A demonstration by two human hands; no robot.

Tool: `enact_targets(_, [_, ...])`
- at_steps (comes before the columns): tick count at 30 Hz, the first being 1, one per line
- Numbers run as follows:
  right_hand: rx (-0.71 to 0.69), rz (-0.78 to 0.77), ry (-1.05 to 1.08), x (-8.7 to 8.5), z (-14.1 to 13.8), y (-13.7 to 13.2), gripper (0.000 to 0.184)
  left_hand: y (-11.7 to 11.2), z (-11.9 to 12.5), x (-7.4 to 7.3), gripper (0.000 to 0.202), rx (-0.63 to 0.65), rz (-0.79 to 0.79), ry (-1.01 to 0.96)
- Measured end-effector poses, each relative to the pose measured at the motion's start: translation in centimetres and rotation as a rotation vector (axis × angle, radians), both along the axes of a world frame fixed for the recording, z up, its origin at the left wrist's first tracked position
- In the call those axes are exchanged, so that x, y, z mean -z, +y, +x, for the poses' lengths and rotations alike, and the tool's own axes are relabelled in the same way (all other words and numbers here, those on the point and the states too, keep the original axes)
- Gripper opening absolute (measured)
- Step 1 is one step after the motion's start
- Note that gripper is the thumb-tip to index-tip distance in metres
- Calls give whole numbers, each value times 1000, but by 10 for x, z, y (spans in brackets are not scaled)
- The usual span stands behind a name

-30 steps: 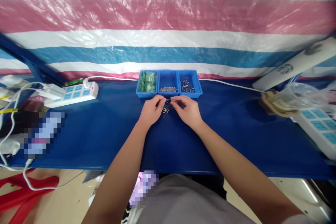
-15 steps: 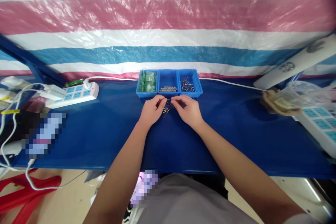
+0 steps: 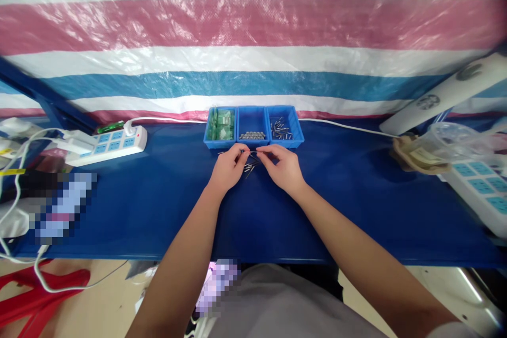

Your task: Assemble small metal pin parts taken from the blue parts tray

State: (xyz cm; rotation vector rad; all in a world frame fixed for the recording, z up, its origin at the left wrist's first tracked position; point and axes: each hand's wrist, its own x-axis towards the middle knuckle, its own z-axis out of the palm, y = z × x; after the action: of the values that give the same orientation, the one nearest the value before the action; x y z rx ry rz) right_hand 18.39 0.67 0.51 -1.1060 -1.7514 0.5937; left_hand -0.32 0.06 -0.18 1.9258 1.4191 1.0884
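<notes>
My left hand (image 3: 227, 167) and my right hand (image 3: 282, 166) meet over the blue table (image 3: 158, 195), fingertips pinched together on a thin metal pin (image 3: 252, 153) held between them. Several loose pins (image 3: 249, 168) lie on the table just under the fingers. Right behind the hands stand three small blue bins: the left bin (image 3: 221, 127) holds clear green-tinted parts, the middle bin (image 3: 252, 129) holds small metal balls, the right bin (image 3: 283, 128) holds dark pins.
A white power strip (image 3: 105, 143) with a cord lies at the back left. A second power strip (image 3: 481, 187), a clear plastic bag (image 3: 451, 142) and a white bar (image 3: 443, 94) sit at the right. A striped plastic sheet (image 3: 253, 37) hangs behind. Red plastic furniture (image 3: 35, 290) stands on the floor at the left.
Both hands stay pinched together at the same spot in front of the bins; only the fingertips shift slightly.
</notes>
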Motion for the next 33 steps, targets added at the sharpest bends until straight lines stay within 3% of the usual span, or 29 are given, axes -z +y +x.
enact_targets(22, [-38,-3,5,-1,-1,-1,14,-1,0,-3,38,-5,-4,14])
enact_targets(33, [-29,14,21,1,0,0,15,0,1,1,23,14,26,-93])
